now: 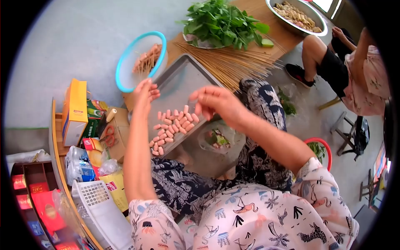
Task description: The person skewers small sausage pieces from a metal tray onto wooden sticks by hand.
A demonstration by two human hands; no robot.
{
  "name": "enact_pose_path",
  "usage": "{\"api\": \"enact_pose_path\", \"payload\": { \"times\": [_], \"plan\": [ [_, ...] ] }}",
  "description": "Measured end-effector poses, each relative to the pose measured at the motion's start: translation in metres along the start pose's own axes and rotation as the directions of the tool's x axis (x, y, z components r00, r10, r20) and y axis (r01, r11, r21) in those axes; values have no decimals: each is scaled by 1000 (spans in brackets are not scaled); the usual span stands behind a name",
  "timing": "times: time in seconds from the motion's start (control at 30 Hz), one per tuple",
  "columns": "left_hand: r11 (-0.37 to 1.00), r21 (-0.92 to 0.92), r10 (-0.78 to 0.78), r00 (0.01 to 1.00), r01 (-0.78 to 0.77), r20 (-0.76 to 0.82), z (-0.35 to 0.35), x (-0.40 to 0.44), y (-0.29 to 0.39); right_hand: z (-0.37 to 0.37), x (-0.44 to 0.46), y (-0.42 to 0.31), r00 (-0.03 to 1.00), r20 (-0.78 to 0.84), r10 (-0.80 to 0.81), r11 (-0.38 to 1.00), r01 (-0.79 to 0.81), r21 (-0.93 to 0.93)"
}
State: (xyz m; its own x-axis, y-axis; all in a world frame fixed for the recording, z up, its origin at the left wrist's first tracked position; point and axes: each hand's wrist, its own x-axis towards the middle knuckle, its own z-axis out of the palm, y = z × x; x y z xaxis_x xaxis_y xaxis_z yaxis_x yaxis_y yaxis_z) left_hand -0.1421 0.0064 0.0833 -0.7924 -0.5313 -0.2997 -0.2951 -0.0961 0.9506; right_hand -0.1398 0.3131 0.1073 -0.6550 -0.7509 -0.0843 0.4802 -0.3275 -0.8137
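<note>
My left hand [146, 92] is beside the near rim of a blue-rimmed bowl [121, 66]. Its fingers are curled; whatever they pinch, if anything, is too small to make out. Inside the bowl lie sausages on skewers [148, 58], their stick ends toward this hand. Over the right side of a metal tray [179, 77] hovers my right hand [214, 104], slightly blurred, with fingers loosely bent and apart and no object visible in them. Several small pink sausages [171, 127] lie loose in the tray's near part, close to its fingertips.
Bare bamboo skewers [233, 62] lie fanned beside the tray. Behind them are leafy greens [221, 25] and a metal basin [298, 16] of food. Scissors [109, 135], packages and a white basket [98, 204] crowd the left. Another person [358, 66] sits at right.
</note>
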Motion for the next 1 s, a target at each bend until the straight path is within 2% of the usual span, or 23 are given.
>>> {"api": "enact_pose_path", "payload": {
  "times": [0.03, 0.1, 0.17, 0.23, 0.3, 0.37, 0.43, 0.47, 0.5, 0.53, 0.57, 0.63, 0.7, 0.77, 0.83, 0.9, 0.93, 1.0],
  "plan": [
    [997, 64, 41, 998, -44, 51, -8, -18, -7, -6, -3, -12, 1000, -7, -13, 999, 14, 40],
    [981, 190, 31, 998, -41, 60, -31, -48, -19, -26, -7, -38, 988, -61, -139, 990, 139, -2],
    [960, 274, 52, 998, -62, 45, -62, -75, -33, -56, -11, -59, 959, -109, -262, 963, 254, -86],
    [951, 299, 73, 997, -76, 22, -95, -94, -52, -98, -14, -69, 914, -158, -375, 908, 327, -264],
    [938, 344, 66, 997, -46, -47, -123, -111, -69, -142, -14, -68, 875, -293, -386, 847, 211, -487],
    [954, 298, 37, 997, -16, -68, -152, -119, -92, -196, -11, -51, 837, -372, -401, 743, 60, -667],
    [968, 251, 9, 995, 16, -98, -161, -124, -101, -245, -10, -26, 803, -460, -379, 664, -111, -740],
    [972, 231, 3, 990, 29, -138, -161, -127, -101, -262, -8, -14, 801, -466, -376, 663, -118, -739],
    [976, 213, -6, 984, 45, -181, -162, -129, -101, -277, -8, -1, 782, -503, -369, 577, -231, -783],
    [985, 175, 23, 989, 3, -145, -159, -130, -99, -280, -11, 7, 759, -538, -366, 479, -341, -809],
    [984, 176, 15, 990, 10, -140, -155, -130, -97, -283, -14, 16, 756, -545, -362, 479, -350, -805],
    [991, 137, 10, 991, 8, -132, -148, -131, -94, -280, -16, 29, 678, -536, -503, 241, -486, -840],
    [990, 142, 1, 993, 16, -118, -144, -131, -94, -272, -14, 30, 667, -579, -469, 268, -517, -813],
    [988, 156, 9, 994, 8, -107, -139, -133, -91, -266, -11, 32, 697, -427, -576, 165, -413, -896],
    [987, 159, 10, 994, 7, -106, -134, -133, -88, -260, -7, 32, 712, -394, -581, 120, -404, -907],
    [987, 160, 14, 994, 3, -107, -133, -132, -87, -256, -5, 32, 800, -292, -524, -36, -363, -931],
    [986, 169, 14, 995, 3, -99, -133, -131, -87, -258, -4, 33, 801, -291, -523, -37, -362, -931],
    [985, 173, 14, 996, 2, -93, -133, -130, -88, -259, 0, 35, 801, -240, -548, -148, -375, -915]
  ]
}}
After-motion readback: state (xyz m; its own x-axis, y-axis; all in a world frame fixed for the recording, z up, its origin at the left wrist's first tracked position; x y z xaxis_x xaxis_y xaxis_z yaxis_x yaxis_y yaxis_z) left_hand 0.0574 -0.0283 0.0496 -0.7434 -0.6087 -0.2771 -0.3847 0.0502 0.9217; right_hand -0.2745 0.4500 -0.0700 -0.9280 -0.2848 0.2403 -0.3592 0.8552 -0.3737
